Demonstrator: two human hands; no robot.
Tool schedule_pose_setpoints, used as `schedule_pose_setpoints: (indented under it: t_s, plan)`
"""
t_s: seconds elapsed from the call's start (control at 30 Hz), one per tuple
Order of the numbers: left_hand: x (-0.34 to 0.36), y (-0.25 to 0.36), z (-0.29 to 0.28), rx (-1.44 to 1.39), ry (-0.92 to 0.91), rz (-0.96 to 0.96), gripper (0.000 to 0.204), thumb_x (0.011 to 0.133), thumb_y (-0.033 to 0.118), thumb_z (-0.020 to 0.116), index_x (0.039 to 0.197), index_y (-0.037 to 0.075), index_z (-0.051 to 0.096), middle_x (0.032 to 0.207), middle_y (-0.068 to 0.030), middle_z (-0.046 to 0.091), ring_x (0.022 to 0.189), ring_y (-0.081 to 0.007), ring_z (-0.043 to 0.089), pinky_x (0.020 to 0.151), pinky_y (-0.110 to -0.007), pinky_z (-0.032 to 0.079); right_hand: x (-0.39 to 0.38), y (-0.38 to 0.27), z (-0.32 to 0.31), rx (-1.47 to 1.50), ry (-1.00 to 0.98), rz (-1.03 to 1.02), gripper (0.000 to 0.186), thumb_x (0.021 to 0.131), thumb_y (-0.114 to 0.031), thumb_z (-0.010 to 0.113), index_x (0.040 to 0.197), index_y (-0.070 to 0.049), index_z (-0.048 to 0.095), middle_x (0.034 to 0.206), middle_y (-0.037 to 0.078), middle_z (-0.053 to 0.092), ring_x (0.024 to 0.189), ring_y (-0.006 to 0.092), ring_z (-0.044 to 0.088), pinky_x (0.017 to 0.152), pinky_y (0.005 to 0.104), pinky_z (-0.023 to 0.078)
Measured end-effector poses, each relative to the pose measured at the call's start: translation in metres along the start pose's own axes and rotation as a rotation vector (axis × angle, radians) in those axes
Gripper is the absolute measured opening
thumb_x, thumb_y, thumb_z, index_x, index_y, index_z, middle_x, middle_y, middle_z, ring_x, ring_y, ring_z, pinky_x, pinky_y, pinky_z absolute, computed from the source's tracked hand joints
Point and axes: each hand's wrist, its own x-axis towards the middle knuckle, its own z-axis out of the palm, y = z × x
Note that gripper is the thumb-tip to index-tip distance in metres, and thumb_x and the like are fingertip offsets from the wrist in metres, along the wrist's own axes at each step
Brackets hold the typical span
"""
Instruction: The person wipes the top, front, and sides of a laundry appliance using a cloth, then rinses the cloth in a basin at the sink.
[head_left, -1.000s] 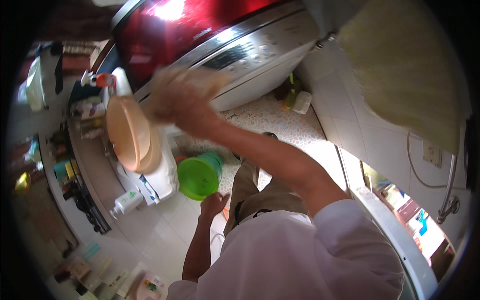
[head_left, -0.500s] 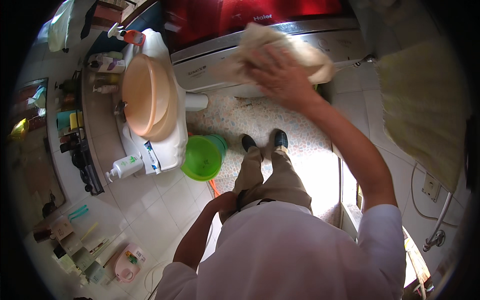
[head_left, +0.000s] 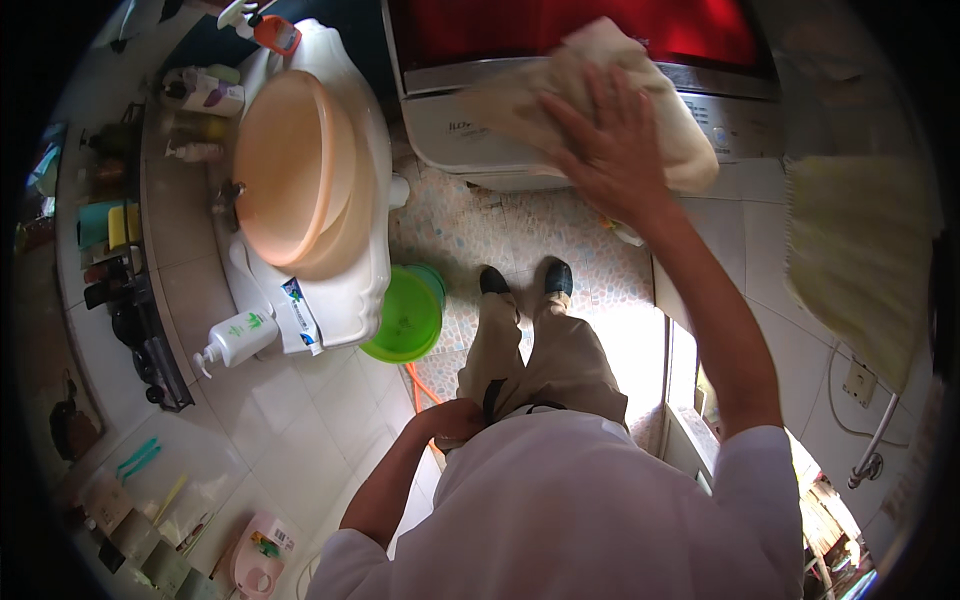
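Cream-coloured cloth [head_left: 688,145] is lying bunched under the right hand [head_left: 618,150] in the head view, at about one o'clock, where it is straddling the metallic edge between the red lid [head_left: 470,35] and the pale front panel [head_left: 455,135] of an appliance. The right hand is pressing palm-down, its fingers [head_left: 601,95] stretching forward and spreading rather than clenching; whether any fold is being pinched underneath, I cannot tell. Toward six o'clock the left hand [head_left: 455,420] is resting against the hip; its fingers are hiding from view, so I cannot tell whether they are grasping anything.

Around ten o'clock a peach basin [head_left: 262,175] is sitting in the white sink [head_left: 372,275], with an orange spray bottle [head_left: 277,36] standing near eleven. At nine, near the centre, a green bucket [head_left: 403,322] is standing on the floor.

My judgement is that slipping is the main risk: the flat palm is relying on pressure alone, so the cloth could slide over the front edge. The cloth is also lying against the controls [head_left: 720,137], and a heavy push could press a button by accident. Its left corner is blurring and hanging loose, so it could catch on the edge.
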Motion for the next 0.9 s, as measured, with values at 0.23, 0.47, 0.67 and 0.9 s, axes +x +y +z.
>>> schedule_pose_setpoints:
  t_s: [0.23, 0.47, 0.67, 0.9]
  plan:
    - [0.026, -0.068, 0.014, 0.147, 0.213, 0.089, 0.028, 0.081, 0.027, 0.058, 0.093, 0.005, 0.070, 0.091, -0.0172, 0.068, 0.083, -0.0314, 0.065, 0.077, -0.039, 0.049, 0.059, -0.100, 0.042, 0.116, 0.025, -0.260, 0.052, 0.090, -0.040, 0.054, 0.138, -0.023, 0.044, 0.147, 0.005, 0.036, 0.136, 0.0281, 0.032, 0.108, 0.0473, 0.027]
    - [-0.031, -0.069, -0.023, -0.164, 0.961, 0.041, 0.024, 0.087, 0.022, 0.053, 0.083, -0.001, 0.062, 0.081, -0.0193, 0.063, 0.076, -0.0340, 0.062, 0.068, -0.042, 0.047, 0.002, -0.046, 0.031, -0.420, -0.396, -0.909, 0.018, 0.088, -0.017, 0.056, 0.098, -0.008, 0.068, 0.129, 0.001, 0.055, 0.130, 0.0169, 0.042, 0.114, 0.0357, 0.029]
    - [-0.043, -0.010, -0.051, -0.038, 1.103, 0.335, 0.014, 0.088, 0.011, 0.055, 0.092, 0.001, 0.064, 0.085, -0.0164, 0.064, 0.073, -0.0294, 0.063, 0.066, -0.036, 0.051, -0.161, 0.099, 0.017, 0.421, -0.356, 0.474, 0.036, 0.084, 0.002, 0.048, 0.117, -0.005, 0.061, 0.116, 0.008, 0.063, 0.103, 0.0209, 0.062, 0.091, 0.0325, 0.049]
    - [-0.062, 0.105, -0.133, 0.357, 1.589, 0.904, 0.023, 0.091, 0.010, 0.055, 0.113, 0.002, 0.058, 0.111, -0.0156, 0.059, 0.104, -0.0305, 0.058, 0.090, -0.040, 0.045, -0.199, 0.066, -0.010, 0.918, 0.720, 1.080, 0.042, 0.085, 0.004, 0.040, 0.123, 0.000, 0.055, 0.119, 0.014, 0.058, 0.103, 0.0184, 0.058, 0.088, 0.0285, 0.047]
